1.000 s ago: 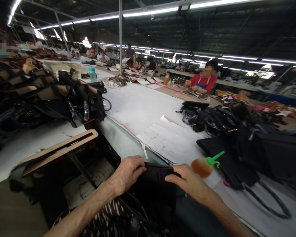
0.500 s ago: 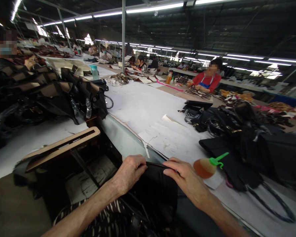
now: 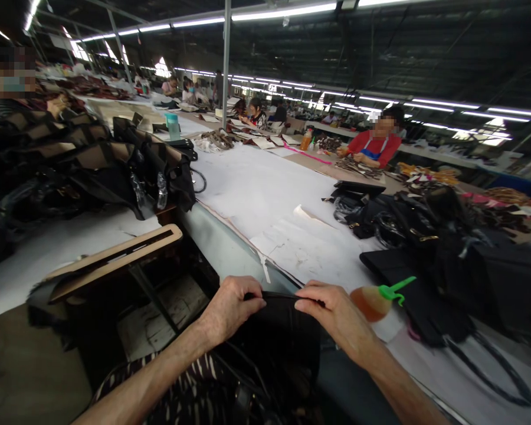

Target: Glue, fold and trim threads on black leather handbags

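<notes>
Head view: a black bag (image 3: 287,336) is held just beside the white-covered table (image 3: 248,177).
Left hand (image 3: 228,310): the bag's upper edge is pinched between thumb and fingers.
Right hand (image 3: 334,313): the same edge is gripped likewise, near the left hand.
Squeeze bottle (image 3: 370,304): amber liquid is held under a green cap, close to the right hand.
Bag pile (image 3: 407,218): more black bags are heaped beyond the bottle.

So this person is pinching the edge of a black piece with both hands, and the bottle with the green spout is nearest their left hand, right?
Not quite: the bottle with the green spout is nearest the right hand, not the left hand, as the head view shows. The rest holds: both hands pinch the edge of the black piece.
</notes>
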`<state>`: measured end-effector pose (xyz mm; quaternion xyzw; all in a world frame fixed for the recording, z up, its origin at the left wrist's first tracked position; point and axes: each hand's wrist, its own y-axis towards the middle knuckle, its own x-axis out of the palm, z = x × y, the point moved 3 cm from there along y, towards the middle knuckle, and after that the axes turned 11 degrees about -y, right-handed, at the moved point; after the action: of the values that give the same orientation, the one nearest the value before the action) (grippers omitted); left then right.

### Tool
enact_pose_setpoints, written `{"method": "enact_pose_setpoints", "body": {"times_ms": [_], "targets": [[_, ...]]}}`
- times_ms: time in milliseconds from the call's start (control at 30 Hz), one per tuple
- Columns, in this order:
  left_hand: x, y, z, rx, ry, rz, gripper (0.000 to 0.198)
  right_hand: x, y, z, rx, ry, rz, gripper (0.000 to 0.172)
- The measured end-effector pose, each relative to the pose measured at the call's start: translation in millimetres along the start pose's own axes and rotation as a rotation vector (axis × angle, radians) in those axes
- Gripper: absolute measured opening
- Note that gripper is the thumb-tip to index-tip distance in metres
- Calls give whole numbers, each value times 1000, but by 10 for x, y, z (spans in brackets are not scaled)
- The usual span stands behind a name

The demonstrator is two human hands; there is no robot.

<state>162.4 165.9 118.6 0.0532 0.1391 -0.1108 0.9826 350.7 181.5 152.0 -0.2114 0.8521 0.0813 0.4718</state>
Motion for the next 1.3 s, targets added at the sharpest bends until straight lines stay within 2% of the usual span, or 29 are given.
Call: {"method": "enact_pose_setpoints", "body": {"times_ms": [167, 233, 767, 967, 1133, 1300], "targets": [[12, 10, -40, -59, -7, 68, 11, 40, 40, 42, 53, 84, -28, 16], [20, 15, -45, -69, 8, 83, 12, 65, 50, 54, 64, 100, -26, 20], [35, 28, -85, -73, 60, 122, 14, 98, 54, -98, -85, -185, -2, 24], [32, 28, -79, -100, 53, 139, 14, 89, 68, -169, -159, -372, 52, 29], [82, 30, -38, -63, 52, 125, 15, 208, 115, -286, -155, -608, -3, 18], [56, 9, -29, -26, 27, 90, 12, 297, 188, -343, -115, -760, -50, 21]]}}
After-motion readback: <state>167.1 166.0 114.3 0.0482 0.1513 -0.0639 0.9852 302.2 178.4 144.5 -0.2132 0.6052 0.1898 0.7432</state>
